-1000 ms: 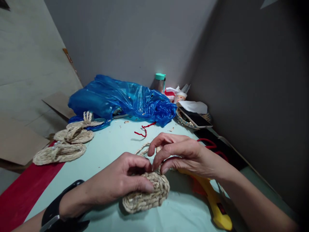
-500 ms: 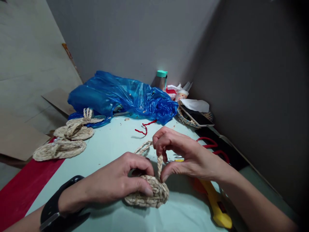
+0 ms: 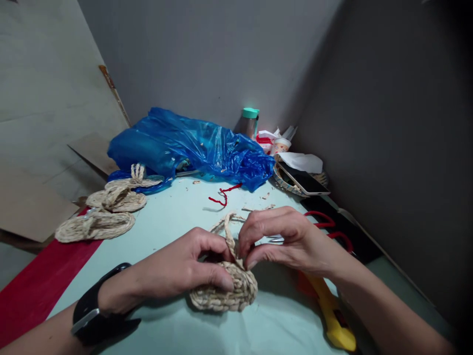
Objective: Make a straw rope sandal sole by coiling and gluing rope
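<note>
A small oval sole woven from pale braided straw [image 3: 225, 291] lies on the light green tabletop [image 3: 177, 217] in front of me. My left hand [image 3: 181, 266] grips its near end, thumb pressed on top. A loose braided straw strap [image 3: 228, 229] rises from the sole's far end. My right hand [image 3: 281, 239] pinches that strap where it meets the sole. A black watch sits on my left wrist.
Three finished straw sandals [image 3: 99, 217] lie at the left by a red cloth [image 3: 33, 291]. A blue plastic bag [image 3: 192, 150] fills the back. A yellow glue gun [image 3: 328, 315], red-handled scissors [image 3: 321, 224], a phone [image 3: 303, 180], cups and a bottle crowd the right.
My right hand has come down from above the sole and now pinches the strap close against its far end. The left hand has kept its hold.
</note>
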